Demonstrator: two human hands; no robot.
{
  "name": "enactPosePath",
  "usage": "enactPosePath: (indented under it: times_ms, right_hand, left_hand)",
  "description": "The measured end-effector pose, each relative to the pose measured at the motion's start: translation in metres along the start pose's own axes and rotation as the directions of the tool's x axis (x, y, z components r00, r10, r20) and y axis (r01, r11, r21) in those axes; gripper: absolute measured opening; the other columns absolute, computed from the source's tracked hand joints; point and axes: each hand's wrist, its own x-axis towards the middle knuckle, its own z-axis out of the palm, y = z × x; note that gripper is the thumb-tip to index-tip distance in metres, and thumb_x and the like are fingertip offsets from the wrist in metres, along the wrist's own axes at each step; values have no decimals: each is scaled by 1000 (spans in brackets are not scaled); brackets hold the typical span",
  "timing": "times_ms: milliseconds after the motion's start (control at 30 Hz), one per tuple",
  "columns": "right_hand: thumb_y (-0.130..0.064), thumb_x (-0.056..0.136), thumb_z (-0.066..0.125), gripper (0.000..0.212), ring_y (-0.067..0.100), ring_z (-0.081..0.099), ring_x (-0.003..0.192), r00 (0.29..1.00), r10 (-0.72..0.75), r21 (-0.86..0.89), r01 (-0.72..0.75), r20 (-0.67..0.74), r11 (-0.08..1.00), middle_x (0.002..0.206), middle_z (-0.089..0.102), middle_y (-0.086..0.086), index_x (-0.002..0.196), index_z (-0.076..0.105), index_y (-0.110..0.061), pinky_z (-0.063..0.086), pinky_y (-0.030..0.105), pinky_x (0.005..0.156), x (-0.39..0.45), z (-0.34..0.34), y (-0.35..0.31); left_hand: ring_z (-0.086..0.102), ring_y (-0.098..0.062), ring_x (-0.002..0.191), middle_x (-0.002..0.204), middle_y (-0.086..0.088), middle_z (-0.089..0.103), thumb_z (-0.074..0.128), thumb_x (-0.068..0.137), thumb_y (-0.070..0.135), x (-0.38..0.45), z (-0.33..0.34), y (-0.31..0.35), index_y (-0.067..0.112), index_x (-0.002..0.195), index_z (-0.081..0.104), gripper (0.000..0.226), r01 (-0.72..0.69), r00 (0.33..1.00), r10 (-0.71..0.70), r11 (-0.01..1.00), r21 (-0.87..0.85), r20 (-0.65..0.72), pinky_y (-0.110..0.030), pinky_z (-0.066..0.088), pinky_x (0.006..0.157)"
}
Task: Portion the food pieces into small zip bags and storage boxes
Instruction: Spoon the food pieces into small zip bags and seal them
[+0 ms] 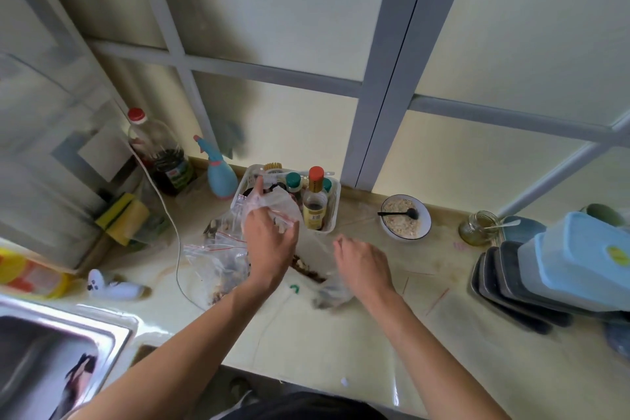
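Left grip (272,242): fingers curled round a small clear zip bag (272,206), held up just above the counter (341,334) at frame centre, in front of the white basket (335,211). Bag is crumpled, mouth toward the basket; pale bits show inside, too blurred to identify.

Right grip (363,266): hovers right of centre, fingers loosely bent, fingertips at a thin clear plastic film (317,249). Can't tell whether it actually pinches the film; motion blur there.

Food: dark brown pieces with some pale chunks (308,271) lie on plastic on the counter between the two hands. More dark pieces sit in a larger red-striped zip bag (218,259) lying flat, left of the left wrist. Another crumpled bag with dark contents (329,295) lies under the right wrist.

Storage boxes: light blue lidded boxes (579,259) stacked at right edge of frame, resting on a row of dark grey trays (511,286).

Rest:
- basket holds sauce bottles, one with an orange cap (315,201)
- bowl with oat-like grains and a black spoon (405,216), right of the basket
- glass jar (477,227) with a pale spoon, between bowl and boxes
- blue spray bottle (220,174) and a big red-capped bottle of dark liquid (160,153), upper left of the basket
- yellow sponge (124,218) at left
- steel sink (58,361), lower left
- white cable (175,242) running across the counter, left of the bags
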Motion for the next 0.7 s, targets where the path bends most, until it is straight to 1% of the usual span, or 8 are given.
enactPosePath:
  times_ms: [67,167,233,300,400,567,667,700]
  right_hand:
    - [-22,109,46,27,12,54,56,998,21,-7,-21,-56,1000,76,70,0,104,71,-13,43,21,52,10,-9,11]
    - [-30,109,42,30,14,61,62,993,51,-16,-53,-105,998,84,71,-1,105,69,-18,41,22,53,22,-14,27]
    - [-33,109,38,33,19,65,66,992,80,35,-77,-98,996,85,69,0,105,66,-17,39,25,54,25,-11,32]
    - [-35,110,37,32,21,64,71,993,98,97,-92,-62,991,86,68,1,106,64,-18,39,27,57,24,-6,32]
    - [-33,109,43,27,17,58,63,991,109,69,-104,-79,992,82,67,0,102,64,-17,38,25,53,17,6,30]
    - [-16,90,76,14,20,57,44,961,195,89,-180,-194,980,61,58,2,81,67,-13,40,24,37,6,13,21]
    - [-15,99,64,13,26,63,57,946,276,159,-250,-171,955,69,62,6,87,63,-11,45,30,46,7,16,25]
    - [-19,103,55,17,30,64,63,936,316,203,-283,-154,937,74,64,8,90,62,-10,44,32,51,8,17,27]
  left_hand:
    - [49,-24,113,135,-14,52,77,81,13,-7,2,6,2,121,55,46,121,992,-120,992,23,-25,-32,40,101]
    - [58,-24,90,98,-9,61,73,84,20,-16,10,6,6,102,59,26,309,951,-310,950,34,22,-42,54,85]
    - [60,-20,75,81,-5,63,69,85,22,-21,13,5,5,99,62,23,380,914,-387,921,84,120,-36,53,73]
    - [60,-19,74,81,-4,65,67,88,21,-24,15,6,7,98,60,19,416,878,-430,903,107,213,-30,46,72]
    - [56,-17,83,94,-3,62,65,90,18,-24,16,7,13,98,53,15,415,868,-426,904,101,254,-28,42,77]
    - [64,-28,101,112,-11,66,61,94,29,-22,18,19,2,123,60,40,331,896,-347,938,102,277,-42,54,91]
    - [66,-26,87,98,-8,70,58,92,31,-26,23,32,7,109,64,30,225,915,-245,969,98,322,-39,56,80]
    - [67,-24,86,99,-7,71,54,90,37,-27,24,38,8,109,64,36,196,908,-226,973,119,353,-38,56,80]
